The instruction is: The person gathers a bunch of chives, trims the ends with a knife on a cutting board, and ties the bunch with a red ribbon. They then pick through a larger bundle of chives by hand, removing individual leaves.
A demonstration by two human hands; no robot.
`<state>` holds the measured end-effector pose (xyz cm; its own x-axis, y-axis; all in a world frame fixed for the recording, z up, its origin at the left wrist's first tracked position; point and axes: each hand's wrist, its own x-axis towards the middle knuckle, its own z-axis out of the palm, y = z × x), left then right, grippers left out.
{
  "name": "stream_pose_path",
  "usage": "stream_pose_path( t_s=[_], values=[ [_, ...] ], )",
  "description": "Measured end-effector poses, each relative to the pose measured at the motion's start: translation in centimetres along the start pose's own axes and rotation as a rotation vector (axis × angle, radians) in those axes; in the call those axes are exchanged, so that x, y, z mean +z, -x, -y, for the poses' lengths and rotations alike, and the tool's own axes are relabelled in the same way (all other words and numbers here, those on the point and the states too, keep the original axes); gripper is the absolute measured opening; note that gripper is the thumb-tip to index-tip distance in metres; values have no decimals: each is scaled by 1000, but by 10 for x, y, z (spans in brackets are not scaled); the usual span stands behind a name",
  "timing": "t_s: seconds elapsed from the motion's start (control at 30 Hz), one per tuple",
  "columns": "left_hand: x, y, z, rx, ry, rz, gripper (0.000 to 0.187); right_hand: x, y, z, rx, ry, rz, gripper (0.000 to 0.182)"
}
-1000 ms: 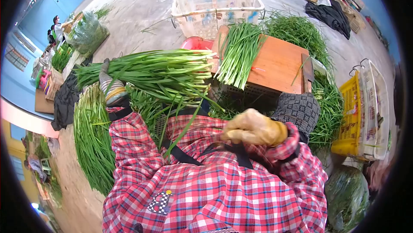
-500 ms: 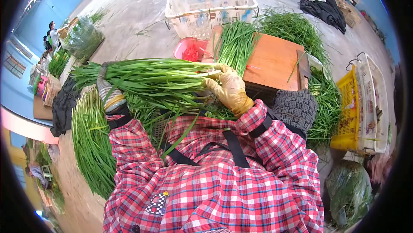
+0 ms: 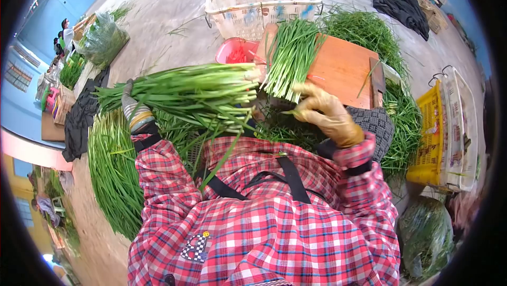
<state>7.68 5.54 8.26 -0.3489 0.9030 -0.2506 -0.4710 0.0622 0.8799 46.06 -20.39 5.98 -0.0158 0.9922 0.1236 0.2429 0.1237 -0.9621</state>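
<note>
"What has just changed?"

"The right hand [image 3: 330,114], in a crinkled yellow glove, has drawn back from the pale stem ends, fingers loosely bent; whether it pinches a scrap, one cannot tell. So the left hand [image 3: 138,114], in a striped glove, alone grasps the bunch [image 3: 195,88] by its leafy end."

"And the textures?"

"Long, glossy, straplike leaves. Just beyond the right hand, a slimmer bundle [image 3: 293,56] lies on the smooth brown table [image 3: 338,69]; farther out stands a perforated plastic crate [image 3: 237,25]."
</note>
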Motion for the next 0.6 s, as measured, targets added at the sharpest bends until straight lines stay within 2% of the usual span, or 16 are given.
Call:
stream_pose_path(
  t_s=[0.07, 0.1, 0.13, 0.2, 0.27, 0.33, 0.37, 0.4, 0.47, 0.53, 0.57, 0.6],
  values=[
    [-29, -41, 4, -41, 33, 29, 35, -25, 28, -41, 174, 251, 222, 16],
    [-33, -47, 4, -41, 51, 57, 33, -21, 36, -45, 212, 646, 241, 26],
    [-34, -51, 5, -41, 70, 91, 32, -14, 39, -48, 303, 903, 200, 46],
    [-36, -49, 6, -45, 44, 95, 32, 17, 26, -65, -135, 640, -7, 59],
    [-32, -42, 5, -55, 21, 131, 33, 59, 0, -60, -176, 552, 47, 57],
    [-28, -42, 4, -49, 20, 103, 34, 86, -22, -37, 30, 537, 160, 48],
    [-31, -51, 7, -58, 63, 129, 34, 95, -23, -56, -41, 413, 34, 38],
    [-33, -57, 7, -67, 105, 153, 34, 90, -25, -53, -47, 409, 33, 38],
    [-32, -43, -3, -83, 151, 150, 32, 67, -19, -51, 106, 684, 297, 26],
    [-38, -39, -9, -12, 93, 67, 32, 38, 10, -111, 99, 880, 281, 24],
    [-38, -38, -11, 15, 74, 45, 32, 16, 31, -132, 224, 1083, 359, 31],
    [-42, -42, -9, 12, 80, 38, 32, 5, 36, -122, 349, 1287, 437, 40]
  ],
)
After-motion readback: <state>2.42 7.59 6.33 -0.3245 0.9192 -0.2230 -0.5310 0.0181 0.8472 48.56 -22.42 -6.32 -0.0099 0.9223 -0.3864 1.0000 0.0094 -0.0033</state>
